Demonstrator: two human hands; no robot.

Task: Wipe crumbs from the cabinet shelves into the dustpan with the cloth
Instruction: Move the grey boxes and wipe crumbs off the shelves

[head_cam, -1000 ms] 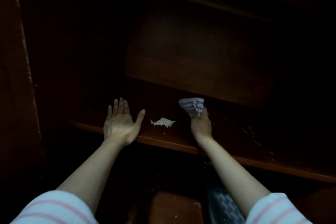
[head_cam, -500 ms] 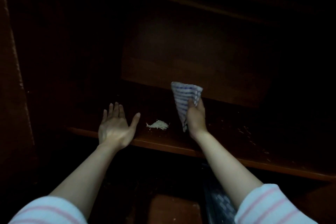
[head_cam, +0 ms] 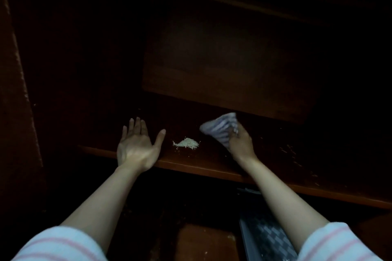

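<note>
Quick count: two hands, the left hand (head_cam: 137,146) and the right hand (head_cam: 240,144), plus one striped cloth (head_cam: 220,128) and one little pile of crumbs (head_cam: 187,143) on one wooden shelf (head_cam: 212,167). There's also one dark patterned thing (head_cam: 265,237) down below, too dim to identify, and two striped sleeves, left sleeve (head_cam: 57,243) and right sleeve (head_cam: 337,243).

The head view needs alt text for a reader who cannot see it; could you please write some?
A right hand grips a striped cloth beside a small crumb pile on a dark wooden shelf. The left hand lies open, palm up, on the pile's other side.
</note>
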